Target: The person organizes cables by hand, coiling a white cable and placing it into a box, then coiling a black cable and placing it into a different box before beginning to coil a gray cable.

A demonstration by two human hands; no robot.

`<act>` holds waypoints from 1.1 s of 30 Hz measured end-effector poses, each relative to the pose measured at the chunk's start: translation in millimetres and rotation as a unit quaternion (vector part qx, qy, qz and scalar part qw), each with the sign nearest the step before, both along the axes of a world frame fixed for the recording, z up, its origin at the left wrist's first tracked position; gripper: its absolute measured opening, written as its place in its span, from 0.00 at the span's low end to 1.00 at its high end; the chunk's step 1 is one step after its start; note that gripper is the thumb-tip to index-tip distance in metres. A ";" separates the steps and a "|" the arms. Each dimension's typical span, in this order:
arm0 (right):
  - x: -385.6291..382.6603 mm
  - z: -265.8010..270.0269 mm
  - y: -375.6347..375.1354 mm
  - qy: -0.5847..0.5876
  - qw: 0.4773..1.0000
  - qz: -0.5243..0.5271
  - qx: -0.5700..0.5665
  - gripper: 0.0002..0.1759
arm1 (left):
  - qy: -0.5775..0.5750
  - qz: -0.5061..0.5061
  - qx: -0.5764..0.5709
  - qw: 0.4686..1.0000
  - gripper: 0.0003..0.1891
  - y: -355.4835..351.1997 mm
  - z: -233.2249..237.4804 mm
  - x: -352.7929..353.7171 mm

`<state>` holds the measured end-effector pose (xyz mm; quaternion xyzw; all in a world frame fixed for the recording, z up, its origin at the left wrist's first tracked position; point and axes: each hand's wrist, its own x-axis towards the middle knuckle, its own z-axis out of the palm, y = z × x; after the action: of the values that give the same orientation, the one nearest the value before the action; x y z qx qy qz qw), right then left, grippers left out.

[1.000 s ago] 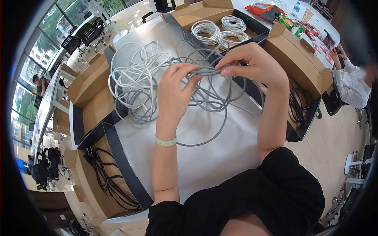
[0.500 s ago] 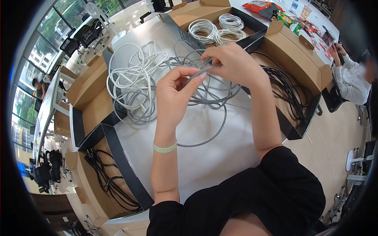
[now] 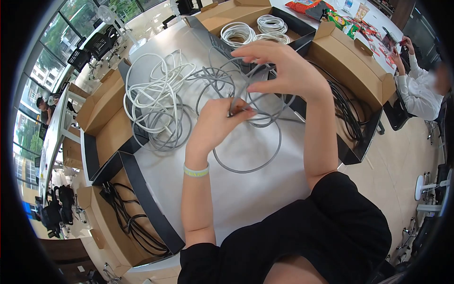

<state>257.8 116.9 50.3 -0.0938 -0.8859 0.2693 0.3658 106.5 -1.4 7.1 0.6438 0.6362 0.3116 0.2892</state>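
My left hand [image 3: 218, 119] is closed around a strand of grey cable [image 3: 215, 77], its thumb and fingers pinched together over the tabletop. Just above and to the right, my right hand [image 3: 283, 71] is spread, thumb apart from the fingers, with nothing visibly gripped. Loose grey loops pass behind and beneath both hands, and one wide loop hangs toward me. To the left lies a tangled heap of white cable [image 3: 153, 87], with some grey strands at its lower end.
Open black-and-brown boxes surround the work area. Coiled white cables [image 3: 238, 34] sit in the back box, black cables [image 3: 349, 111] in the right one and more black cables [image 3: 135, 220] at lower left. Snack bags [image 3: 307, 7] and a seated person [image 3: 418, 92] are at upper right.
My right hand has let go of the grey cable and opened, rising slightly. My left hand has dropped a little and turned inward, still pinching the cable.
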 end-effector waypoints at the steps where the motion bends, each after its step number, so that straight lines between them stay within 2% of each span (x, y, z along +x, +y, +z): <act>1: 2.5 2.9 -0.9 0.018 0.999 0.031 0.029 0.24 | -0.045 0.003 -0.033 0.998 0.15 1.6 -1.8 -3.7; 2: 6.0 5.6 -0.2 0.017 0.999 0.032 0.030 0.24 | -0.046 0.004 -0.032 0.998 0.15 3.0 -5.9 -7.4; 4: 13.9 11.4 1.6 0.040 0.997 0.051 0.053 0.26 | -0.224 0.000 0.025 0.974 0.09 4.8 -13.2 -14.2; 6: 16.3 13.3 -0.7 0.055 0.996 0.065 0.019 0.23 | -0.233 0.000 0.052 0.971 0.08 1.9 -7.2 -16.4; 8: 16.4 11.6 0.3 -0.017 0.996 0.084 -0.041 0.17 | -0.241 -0.001 0.078 0.967 0.07 -0.7 -2.6 -16.6; 9: 14.6 11.0 0.7 -0.017 0.995 0.084 -0.041 0.17 | -0.240 0.018 0.109 0.965 0.08 -1.7 -1.2 -16.3; 11: 9.5 9.0 2.2 -0.152 0.987 -0.054 -0.027 0.10 | -0.237 0.036 0.138 0.961 0.09 -2.2 -0.5 -16.4; 13: 6.4 0.4 9.8 -0.147 0.986 -0.074 -0.015 0.09 | -0.251 0.074 0.206 0.943 0.11 -1.1 -1.7 -17.4; 17: 6.2 0.5 11.0 -0.164 0.977 -0.129 0.045 0.10 | -0.303 0.078 0.227 0.922 0.13 1.7 -3.2 -15.6; 18: 7.7 3.2 9.3 -0.164 0.977 -0.130 0.044 0.10 | -0.332 0.104 0.199 0.916 0.13 2.1 -2.7 -14.5; 20: 11.2 8.9 5.8 -0.020 0.991 -0.043 -0.122 0.13 | -0.359 0.127 0.169 0.909 0.14 3.6 -5.9 -17.3; 21: 14.0 8.4 8.2 0.052 0.972 0.056 -0.224 0.13 | -0.312 0.129 0.183 0.924 0.14 5.4 -12.4 -23.8; 22: 17.4 11.8 6.6 0.052 0.972 0.055 -0.223 0.13 | -0.264 0.131 0.198 0.935 0.15 6.8 -15.9 -27.4; 23: 21.4 18.2 2.2 0.140 0.925 0.125 -0.331 0.12 | -0.265 0.130 0.198 0.935 0.15 7.3 -15.9 -27.5; 24: 25.6 21.1 -0.1 0.224 0.853 0.192 -0.431 0.13 | -0.273 0.115 0.193 0.935 0.14 7.1 -16.2 -27.5; 25: 33.5 21.2 9.7 0.207 0.767 0.356 -0.492 0.18 | -0.281 0.099 0.188 0.936 0.14 6.7 -16.7 -27.5; 26: 35.4 21.3 15.9 0.207 0.767 0.356 -0.492 0.18 | -0.282 0.099 0.188 0.936 0.14 6.8 -18.4 -29.8; 28: 35.9 20.4 23.8 0.257 0.501 0.525 -0.638 0.22 | -0.200 0.118 0.126 0.964 0.14 7.2 -22.3 -36.4; 29: 35.3 20.8 19.7 0.328 0.390 0.526 -0.682 0.27 | -0.201 0.119 0.127 0.964 0.14 6.6 -20.6 -34.5; 30: 34.4 20.6 16.7 0.326 0.390 0.526 -0.682 0.27 | -0.163 0.164 0.160 0.960 0.13 5.9 -16.7 -29.5; 31: 33.6 20.4 14.1 0.396 0.356 0.492 -0.689 0.24 | -0.124 0.207 0.191 0.951 0.12 5.3 -12.7 -24.2; 32: 32.6 20.4 12.2 0.463 0.319 0.454 -0.691 0.22 | -0.125 0.208 0.192 0.951 0.12 5.0 -9.2 -19.8; 33: 31.1 19.6 10.8 0.462 0.319 0.454 -0.692 0.22 | -0.037 0.224 0.347 0.910 0.09 4.3 -5.5 -15.4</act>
<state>288.9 127.7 69.9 0.2434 0.0302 0.9082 0.3392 91.0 2.9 1.6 0.5320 0.6045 0.5928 -0.0060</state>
